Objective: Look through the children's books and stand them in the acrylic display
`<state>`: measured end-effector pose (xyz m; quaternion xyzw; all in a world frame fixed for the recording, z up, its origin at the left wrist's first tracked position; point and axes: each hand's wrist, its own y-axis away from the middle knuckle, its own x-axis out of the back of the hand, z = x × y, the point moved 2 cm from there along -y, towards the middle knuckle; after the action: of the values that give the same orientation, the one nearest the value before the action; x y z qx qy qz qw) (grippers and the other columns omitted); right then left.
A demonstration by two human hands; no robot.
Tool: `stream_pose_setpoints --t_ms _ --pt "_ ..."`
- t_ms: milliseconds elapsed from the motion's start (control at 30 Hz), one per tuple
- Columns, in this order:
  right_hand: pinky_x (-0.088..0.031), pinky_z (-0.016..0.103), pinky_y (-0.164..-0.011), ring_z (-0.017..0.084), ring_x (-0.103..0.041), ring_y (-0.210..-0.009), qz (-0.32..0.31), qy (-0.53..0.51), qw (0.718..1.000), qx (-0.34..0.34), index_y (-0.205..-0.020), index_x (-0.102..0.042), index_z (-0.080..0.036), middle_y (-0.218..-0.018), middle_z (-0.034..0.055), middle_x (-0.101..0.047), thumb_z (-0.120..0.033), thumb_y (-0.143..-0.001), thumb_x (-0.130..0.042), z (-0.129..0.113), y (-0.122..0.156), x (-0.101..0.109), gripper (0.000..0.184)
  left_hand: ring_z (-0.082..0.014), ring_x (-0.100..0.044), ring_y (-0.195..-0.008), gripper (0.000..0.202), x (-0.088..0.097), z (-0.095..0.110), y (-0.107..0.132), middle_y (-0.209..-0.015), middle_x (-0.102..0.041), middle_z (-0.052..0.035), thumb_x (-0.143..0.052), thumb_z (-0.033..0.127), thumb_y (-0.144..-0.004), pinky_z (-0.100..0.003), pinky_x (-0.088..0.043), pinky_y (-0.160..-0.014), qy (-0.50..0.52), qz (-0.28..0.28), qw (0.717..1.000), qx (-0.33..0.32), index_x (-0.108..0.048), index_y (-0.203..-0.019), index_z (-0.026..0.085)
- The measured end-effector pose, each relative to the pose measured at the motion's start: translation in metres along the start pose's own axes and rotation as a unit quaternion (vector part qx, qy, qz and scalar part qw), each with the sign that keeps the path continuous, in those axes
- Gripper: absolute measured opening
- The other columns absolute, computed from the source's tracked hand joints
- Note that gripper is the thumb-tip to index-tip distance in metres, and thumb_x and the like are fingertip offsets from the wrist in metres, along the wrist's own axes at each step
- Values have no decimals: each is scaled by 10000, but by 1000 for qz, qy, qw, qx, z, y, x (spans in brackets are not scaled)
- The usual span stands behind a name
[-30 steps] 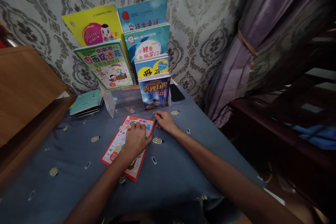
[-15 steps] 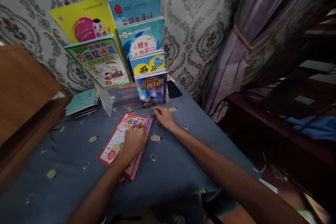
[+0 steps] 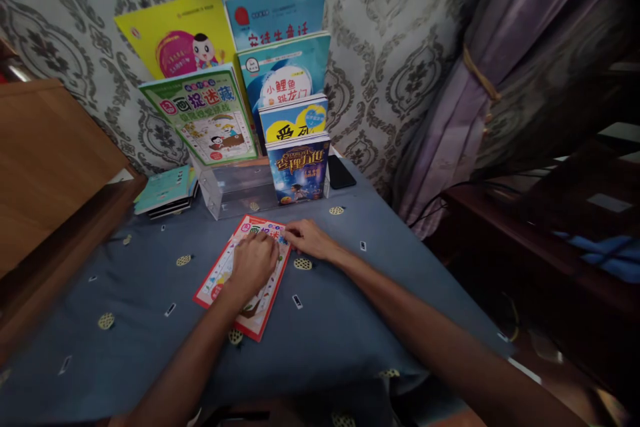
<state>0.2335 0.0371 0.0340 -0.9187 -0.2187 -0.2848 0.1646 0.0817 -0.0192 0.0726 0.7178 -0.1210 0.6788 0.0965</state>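
Observation:
A red-bordered children's picture book [image 3: 271,292] lies aslant on the table, its cover facing up. My left hand [image 3: 255,260] rests on the cover with curled fingers. Whether anything is within that hand is hidden. At the book's upper right corner is my right hand [image 3: 310,240], thumb and fingers closed on the edge. Behind them stands a clear acrylic book stand [image 3: 243,190]. In it, a dark blue book [image 3: 300,173] stands in front at the right, and a green-bordered book [image 3: 210,123] leans at the left.
More upright books, including a yellow one [image 3: 180,30] and a teal one [image 3: 285,70], fill the stand's rear. A stack of thin books [image 3: 165,190] lies to its left. A black phone [image 3: 341,172] lies to its right. A wooden panel [image 3: 55,160] borders the table's left side.
My right hand has moved left and down onto the book's upper right corner. The pink strip along the book's right edge no longer shows; the cover now lies flat. The view has shifted slightly.

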Motion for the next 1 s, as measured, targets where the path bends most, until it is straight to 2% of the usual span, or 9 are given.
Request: stream_pose_setpoints --t_ms 100,200,333,500,600,733,900,1000 --pt "-402 212 -540 122 -594 -512 32 22 999 -26 -669 -634 -167 -526 -26 -614 -257 -911 -511 2 -2 2 286 -306 -595 -1160 353 1 -19 0 -1226 -657 -152 -368 297 -1014 -442 -494 -920 -19 -3 997 73 -652 -1174 162" --pt "-432 220 -554 136 -619 -545 46 18 998 -45 -672 -654 -170 -564 -13 -653 -244 -903 -512 7 -3 2 281 -304 -627 -1120 386 2 -33 0 -1255 -639 -161 -352 338 -1020 -409 -516 -852 -17 -17 992 125 -607 -1258 173" --pt "-491 240 -608 159 -665 -629 70 -6 996 -51 -785 -708 -168 -658 3 -709 -264 -906 -526 11 -4 2 239 -276 -679 -1037 381 3 -47 0 -1233 -665 -142 -354 361 -1014 -370 -509 -828 0 -11 990 140 -655 -1173 191" --pt "-545 337 -846 215 -712 -915 75 -8 997 -22 -1001 -743 -176 -1009 60 -779 -218 -909 -526 16 -7 2 239 -279 -706 -982 376 2 -60 -1 -1137 -732 -96 -357 377 -1008 -354 -500 -789 31 7 985 172 -691 -1110 236" --pt "-515 422 -956 260 -679 -1072 76 46 996 -20 -1084 -740 -193 -1135 81 -755 -222 -909 -548 21 -8 0 261 -268 -703 -999 362 -1 -62 -3 -1144 -735 -92 -371 363 -1007 -339 -492 -800 45 14 986 161 -694 -1111 237" --pt "-436 509 -1056 300 -561 -1283 71 123 990 -5 -1196 -702 -215 -1249 96 -710 -231 -904 -580 25 -8 -6 317 -248 -696 -1017 354 -4 -62 -4 -1145 -734 -89 -364 325 -1010 -327 -480 -823 49 15 989 140 -691 -1106 228" --pt "-412 527 -1071 297 -514 -1335 61 177 982 18 -1282 -652 -220 -1352 106 -648 -233 -911 -572 27 -6 -9 379 -258 -691 -1016 350 0 -60 -2 -1157 -727 -92 -366 333 -1011 -353 -485 -838 42 -5 991 130 -684 -1098 216" --pt "-400 528 -1081 295 -497 -1350 48 199 979 18 -1313 -632 -209 -1403 117 -608 -242 -929 -551 26 -5 -10 394 -289 -653 -1101 329 0 -57 -1 -1228 -692 -125 -407 348 -1001 -434 -461 -943 21 -21 994 108 -669 -1124 191"
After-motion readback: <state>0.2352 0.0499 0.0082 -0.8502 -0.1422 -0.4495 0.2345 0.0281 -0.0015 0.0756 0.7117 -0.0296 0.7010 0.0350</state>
